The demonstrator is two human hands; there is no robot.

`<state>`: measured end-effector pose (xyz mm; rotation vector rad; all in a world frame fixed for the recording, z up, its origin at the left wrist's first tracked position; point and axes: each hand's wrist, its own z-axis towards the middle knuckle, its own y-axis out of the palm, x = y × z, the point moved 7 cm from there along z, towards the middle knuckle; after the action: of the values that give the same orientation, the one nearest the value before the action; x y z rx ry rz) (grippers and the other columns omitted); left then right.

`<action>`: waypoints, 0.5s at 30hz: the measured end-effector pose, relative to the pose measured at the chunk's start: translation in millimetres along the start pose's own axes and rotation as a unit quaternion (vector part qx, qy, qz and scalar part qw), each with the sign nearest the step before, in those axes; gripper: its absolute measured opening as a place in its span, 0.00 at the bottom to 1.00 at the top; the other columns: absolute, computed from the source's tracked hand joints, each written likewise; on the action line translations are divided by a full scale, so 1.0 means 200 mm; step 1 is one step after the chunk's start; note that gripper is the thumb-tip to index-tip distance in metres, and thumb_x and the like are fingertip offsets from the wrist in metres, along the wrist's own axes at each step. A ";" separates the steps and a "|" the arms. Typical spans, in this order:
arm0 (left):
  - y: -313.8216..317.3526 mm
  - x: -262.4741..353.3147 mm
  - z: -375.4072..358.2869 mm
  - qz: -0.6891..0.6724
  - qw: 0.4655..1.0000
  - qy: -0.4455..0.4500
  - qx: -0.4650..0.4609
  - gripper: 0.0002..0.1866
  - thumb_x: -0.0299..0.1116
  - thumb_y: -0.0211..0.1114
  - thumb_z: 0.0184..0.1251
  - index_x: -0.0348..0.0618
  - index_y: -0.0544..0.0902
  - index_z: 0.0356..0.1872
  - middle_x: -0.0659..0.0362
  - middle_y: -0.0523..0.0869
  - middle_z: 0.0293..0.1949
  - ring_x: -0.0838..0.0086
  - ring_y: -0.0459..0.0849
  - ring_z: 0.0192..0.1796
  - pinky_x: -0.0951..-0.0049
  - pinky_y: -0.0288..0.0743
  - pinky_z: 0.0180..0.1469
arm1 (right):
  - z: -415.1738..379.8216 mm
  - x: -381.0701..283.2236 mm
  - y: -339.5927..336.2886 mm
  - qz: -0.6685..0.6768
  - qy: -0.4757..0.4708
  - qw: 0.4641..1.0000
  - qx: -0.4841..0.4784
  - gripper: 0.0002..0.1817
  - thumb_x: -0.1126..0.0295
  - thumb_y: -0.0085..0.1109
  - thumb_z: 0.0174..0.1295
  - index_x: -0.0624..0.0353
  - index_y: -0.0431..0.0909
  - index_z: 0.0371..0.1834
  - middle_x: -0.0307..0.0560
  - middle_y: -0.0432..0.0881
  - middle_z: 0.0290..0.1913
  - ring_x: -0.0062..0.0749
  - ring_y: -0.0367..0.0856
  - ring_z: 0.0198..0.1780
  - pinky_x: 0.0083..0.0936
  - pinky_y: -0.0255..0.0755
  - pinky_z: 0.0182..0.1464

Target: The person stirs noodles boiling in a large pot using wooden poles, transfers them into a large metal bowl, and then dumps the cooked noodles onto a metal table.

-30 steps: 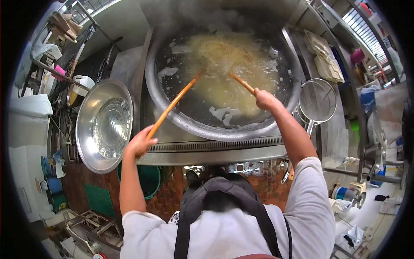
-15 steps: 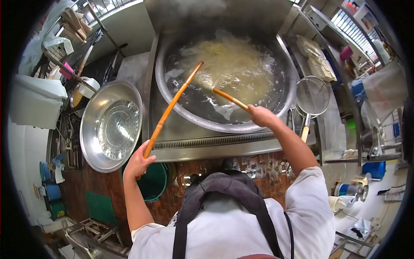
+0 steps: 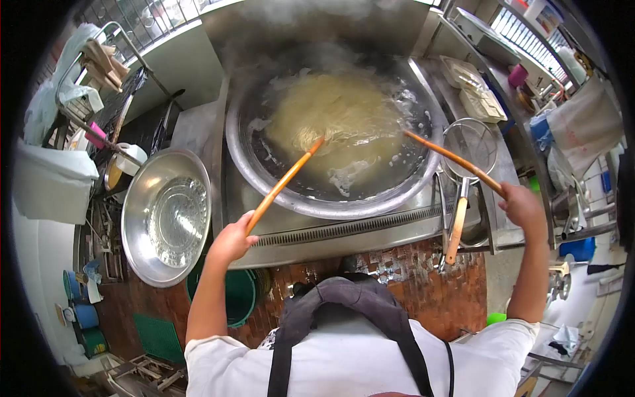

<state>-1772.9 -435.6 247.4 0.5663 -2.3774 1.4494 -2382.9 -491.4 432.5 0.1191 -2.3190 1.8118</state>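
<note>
A wide metal wok (image 3: 337, 210) holds steaming, cloudy liquid with pale strands (image 3: 331, 109) and foam in it. My left hand (image 3: 233, 239) is closed round a long wooden stick (image 3: 284, 180), whose tip meets the liquid near the middle. In my right hand (image 3: 522, 204) is a second wooden stick (image 3: 460, 160); its tip is at the liquid's surface on the right side of the wok. The two sticks are apart, both slanting inward. Beneath the right stick lies a round strainer (image 3: 468, 147) with a wooden handle.
Left of the stove leans a large metal basin (image 3: 165, 218). A green bucket (image 3: 239, 298) stands on the tiled floor below the stove edge. White containers (image 3: 481, 104) are on the right counter, near metal shelving. Steam rises behind the wok.
My right hand has swung outward to the right with its stick. My left hand has shifted slightly right, and its stick's tip is lower in view. The whole view has shifted a little.
</note>
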 end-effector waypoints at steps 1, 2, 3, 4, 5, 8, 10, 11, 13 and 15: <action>0.05 0.06 0.10 0.013 1.000 0.010 0.001 0.38 0.36 0.71 0.63 0.49 0.64 0.73 0.39 0.86 0.47 0.43 0.84 0.53 0.50 0.76 0.54 | 0.06 0.02 0.10 -0.003 0.006 1.000 -0.018 0.18 0.70 0.67 0.60 0.59 0.77 0.52 0.59 0.85 0.41 0.57 0.84 0.46 0.49 0.76 0.49; 0.11 0.13 0.22 0.025 0.999 0.020 0.003 0.38 0.36 0.70 0.63 0.48 0.64 0.73 0.39 0.86 0.46 0.43 0.84 0.52 0.50 0.76 0.53 | 0.16 0.04 0.25 -0.007 0.010 0.999 -0.035 0.17 0.68 0.67 0.61 0.58 0.76 0.52 0.57 0.86 0.41 0.55 0.84 0.46 0.49 0.76 0.49; 0.20 0.13 0.37 0.042 0.998 0.040 0.003 0.37 0.34 0.69 0.63 0.45 0.64 0.73 0.38 0.86 0.44 0.43 0.85 0.49 0.49 0.77 0.52 | 0.26 0.04 0.39 -0.011 0.013 0.998 -0.052 0.17 0.66 0.66 0.63 0.58 0.76 0.52 0.56 0.86 0.40 0.54 0.85 0.46 0.50 0.77 0.49; 0.27 0.16 0.49 0.051 0.998 0.044 0.010 0.38 0.35 0.68 0.64 0.45 0.62 0.74 0.36 0.85 0.46 0.44 0.84 0.51 0.49 0.76 0.54 | 0.35 0.01 0.53 -0.005 -0.004 0.998 -0.062 0.15 0.65 0.61 0.66 0.58 0.75 0.53 0.56 0.86 0.41 0.54 0.85 0.47 0.50 0.77 0.49; 0.32 0.22 0.61 0.061 0.998 0.027 -0.006 0.38 0.34 0.67 0.64 0.44 0.60 0.74 0.36 0.85 0.45 0.44 0.85 0.50 0.48 0.77 0.53 | 0.45 -0.02 0.66 0.001 -0.022 0.997 -0.072 0.14 0.64 0.56 0.69 0.58 0.75 0.53 0.56 0.87 0.43 0.53 0.85 0.47 0.51 0.78 0.50; 0.45 0.32 0.96 0.052 0.998 0.023 0.019 0.32 0.31 0.65 0.63 0.41 0.64 0.67 0.38 0.87 0.39 0.43 0.86 0.43 0.46 0.78 0.46 | 0.73 -0.24 0.93 0.057 0.022 0.993 -0.100 0.14 0.65 0.43 0.72 0.59 0.75 0.53 0.61 0.86 0.47 0.55 0.86 0.50 0.50 0.78 0.51; 0.52 0.38 1.14 0.056 0.997 0.034 0.044 0.28 0.30 0.62 0.65 0.40 0.65 0.65 0.38 0.87 0.36 0.43 0.87 0.41 0.46 0.79 0.44 | 0.88 -0.38 1.05 0.096 -0.019 0.994 -0.053 0.15 0.67 0.40 0.72 0.62 0.74 0.52 0.64 0.86 0.47 0.57 0.86 0.50 0.51 0.78 0.53; 0.54 0.42 1.21 0.048 0.998 0.030 0.042 0.26 0.29 0.60 0.66 0.40 0.66 0.64 0.38 0.87 0.36 0.44 0.87 0.41 0.47 0.79 0.43 | 0.94 -0.46 1.06 0.121 -0.029 0.991 -0.037 0.15 0.68 0.40 0.71 0.64 0.74 0.51 0.65 0.86 0.46 0.58 0.86 0.50 0.51 0.78 0.53; 0.54 0.54 1.31 0.040 0.999 0.012 0.022 0.23 0.31 0.53 0.70 0.39 0.67 0.65 0.39 0.87 0.39 0.45 0.87 0.44 0.47 0.78 0.46 | 1.09 -0.58 1.08 0.156 -0.024 0.987 -0.026 0.15 0.71 0.37 0.70 0.63 0.73 0.52 0.65 0.86 0.45 0.60 0.85 0.50 0.52 0.78 0.53; 0.51 0.66 1.38 0.039 0.999 -0.017 -0.010 0.23 0.36 0.42 0.77 0.39 0.68 0.67 0.40 0.87 0.47 0.47 0.86 0.53 0.47 0.77 0.54 | 1.26 -0.67 1.11 0.171 -0.034 0.984 -0.020 0.15 0.71 0.37 0.70 0.63 0.73 0.51 0.65 0.86 0.46 0.60 0.85 0.51 0.52 0.78 0.54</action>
<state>-1951.4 -664.0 103.6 0.5009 -2.4638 1.4568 -2319.9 -687.2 135.2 -0.2426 -2.5499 1.9346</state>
